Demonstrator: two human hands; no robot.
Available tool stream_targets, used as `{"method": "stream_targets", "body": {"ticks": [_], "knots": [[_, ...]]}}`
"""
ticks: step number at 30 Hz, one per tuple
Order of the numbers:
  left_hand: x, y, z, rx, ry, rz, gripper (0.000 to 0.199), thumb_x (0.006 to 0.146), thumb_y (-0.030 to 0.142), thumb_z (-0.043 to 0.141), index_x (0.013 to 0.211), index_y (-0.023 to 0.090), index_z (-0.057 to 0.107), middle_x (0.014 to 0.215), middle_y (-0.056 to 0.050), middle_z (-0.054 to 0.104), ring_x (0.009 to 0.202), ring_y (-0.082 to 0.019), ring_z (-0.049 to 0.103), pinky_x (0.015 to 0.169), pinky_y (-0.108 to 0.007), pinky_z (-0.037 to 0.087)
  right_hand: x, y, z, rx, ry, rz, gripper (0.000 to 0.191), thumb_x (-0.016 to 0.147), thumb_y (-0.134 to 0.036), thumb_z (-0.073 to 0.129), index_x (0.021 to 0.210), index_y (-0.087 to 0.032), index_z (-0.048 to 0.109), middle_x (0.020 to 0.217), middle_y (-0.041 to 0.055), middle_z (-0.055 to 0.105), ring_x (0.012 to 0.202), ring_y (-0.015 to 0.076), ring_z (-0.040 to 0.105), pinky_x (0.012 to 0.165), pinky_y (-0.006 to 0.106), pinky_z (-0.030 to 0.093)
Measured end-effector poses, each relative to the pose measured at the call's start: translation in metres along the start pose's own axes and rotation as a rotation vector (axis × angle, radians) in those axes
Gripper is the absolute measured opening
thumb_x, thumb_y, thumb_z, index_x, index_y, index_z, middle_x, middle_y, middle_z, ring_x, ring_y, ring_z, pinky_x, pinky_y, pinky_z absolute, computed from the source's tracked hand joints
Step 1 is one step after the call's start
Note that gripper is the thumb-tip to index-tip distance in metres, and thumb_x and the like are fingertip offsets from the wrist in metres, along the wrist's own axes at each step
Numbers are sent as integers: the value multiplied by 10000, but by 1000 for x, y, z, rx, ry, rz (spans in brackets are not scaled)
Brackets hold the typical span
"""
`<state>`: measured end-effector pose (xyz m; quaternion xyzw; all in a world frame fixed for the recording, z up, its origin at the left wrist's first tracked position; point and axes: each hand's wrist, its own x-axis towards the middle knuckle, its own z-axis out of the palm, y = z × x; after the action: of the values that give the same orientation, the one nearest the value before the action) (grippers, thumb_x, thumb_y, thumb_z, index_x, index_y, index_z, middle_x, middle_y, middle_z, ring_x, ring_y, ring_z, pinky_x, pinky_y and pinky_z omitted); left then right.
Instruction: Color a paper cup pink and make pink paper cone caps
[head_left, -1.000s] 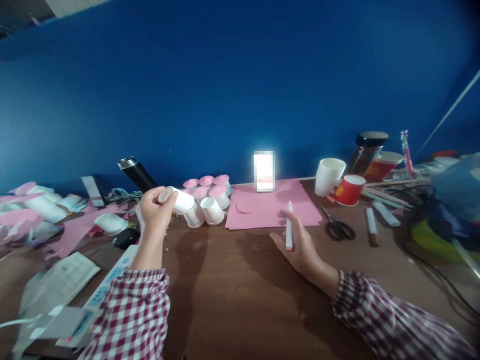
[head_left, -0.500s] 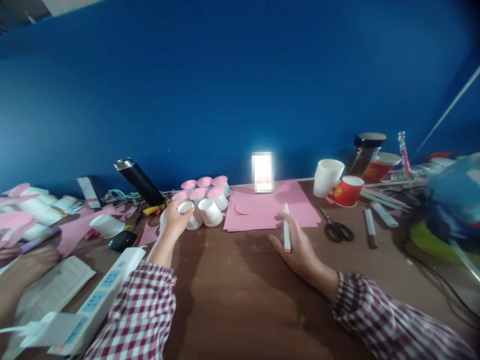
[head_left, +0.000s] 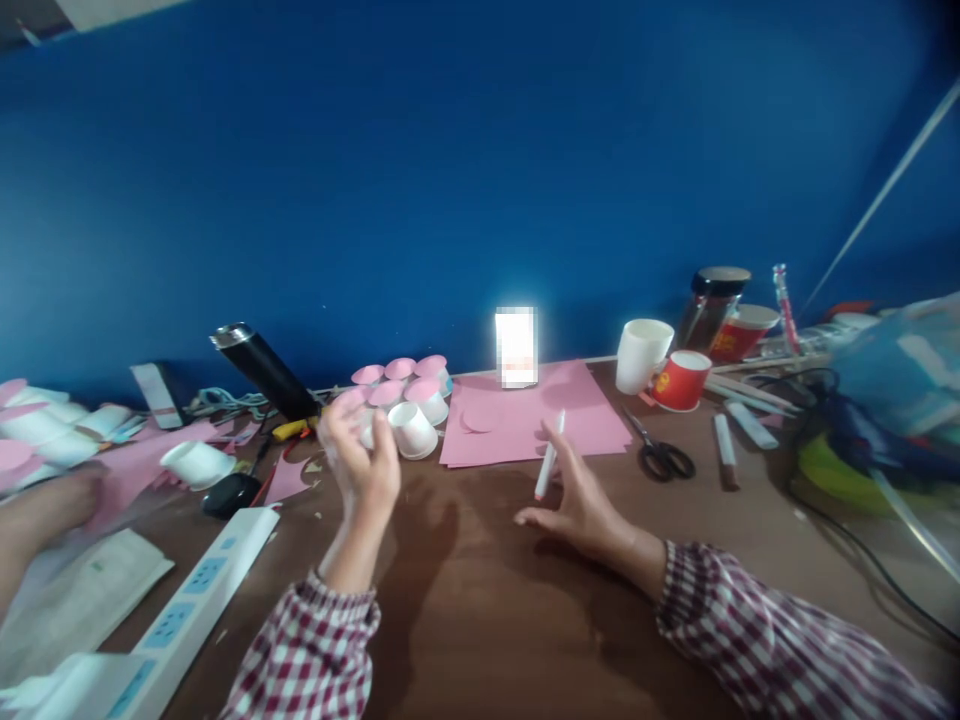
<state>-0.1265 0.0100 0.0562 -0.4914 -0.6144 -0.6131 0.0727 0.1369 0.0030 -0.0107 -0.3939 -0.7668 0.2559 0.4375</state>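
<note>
The white cup is plain and stands narrow end up, left of the pink paper, near pink discs on other cups; the left hand is empty, fingers and thumb apart (a second cup shows partly behind); the right hand holds a pen, thumb spread. Half a second ago the left hand gripped that second cup; the pen now leans more.

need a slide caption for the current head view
Left hand open beside small white cups; right hand holds a white marker near pink paper.
</note>
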Motion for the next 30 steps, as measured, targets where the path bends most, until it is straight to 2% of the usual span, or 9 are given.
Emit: {"method": "stream_targets", "body": {"ticks": [3,6,8,10,15,21,24,26,30], "knots": [[-44,39,20,-294,-308,-164,386,786,311,681,1149,215,591,1100,-98,617,920,-200,619,824,-296,491,-2,-4,-4,-24,-35,-65,850,841,-397,638,1510,-225,142,1391,199,434,1215,317,516,950,504,497],[-83,63,36,-459,-719,-305,407,770,262,706,1158,209,595,1056,-103,662,891,-200,644,781,-277,499,-1,-7,-9,-45,-15,-103,669,919,-292,496,1502,-214,177,1413,180,429,1291,297,461,1039,499,429],[-98,69,43,-487,-894,-276,409,821,275,650,1210,199,546,1069,-106,675,935,-211,649,827,-305,499,-1,-8,-10,-38,-4,-119,657,911,-268,486,1498,-199,199,1409,175,437,1293,294,459,1049,482,423],[-105,71,48,-499,-962,-224,408,843,291,623,1222,186,516,1089,-105,675,982,-222,646,877,-332,487,0,-8,-11,-17,-13,-128,659,904,-271,490,1496,-176,214,1394,180,451,1274,295,476,1044,471,427],[-111,63,52,-482,-989,-153,326,942,358,444,1182,151,520,1096,-123,664,957,-229,643,860,-354,487,2,-5,-11,20,-81,-117,567,945,-309,434,1474,-155,302,1301,180,536,1222,286,516,1012,451,445],[-122,41,54,-493,-902,-160,349,926,411,451,1147,146,501,1056,-120,661,960,-239,633,850,-358,483,4,-12,-15,47,-207,-165,477,949,-313,468,1409,-194,440,1280,136,578,1169,244,563,989,396,466],[-123,38,54,-454,-887,-228,283,928,381,450,1098,162,510,1034,-96,654,899,-207,621,796,-330,483,1,-15,-20,11,-145,-142,530,917,-272,527,1425,-181,405,1295,145,573,1137,239,588,968,383,486],[-123,42,53,-385,-878,-232,238,935,382,434,984,168,526,864,-51,639,764,-174,594,702,-292,470,-3,-12,-28,-10,-70,-87,515,903,-247,546,1396,-159,425,1251,150,604,1086,230,619,930,364,511],[-123,48,50,-357,-966,-236,252,952,404,406,911,184,523,703,13,564,590,-127,511,611,-258,426,-2,10,-63,-186,66,27,356,927,-235,504,1273,-151,522,1118,132,675,926,201,677,787,306,559]]}}
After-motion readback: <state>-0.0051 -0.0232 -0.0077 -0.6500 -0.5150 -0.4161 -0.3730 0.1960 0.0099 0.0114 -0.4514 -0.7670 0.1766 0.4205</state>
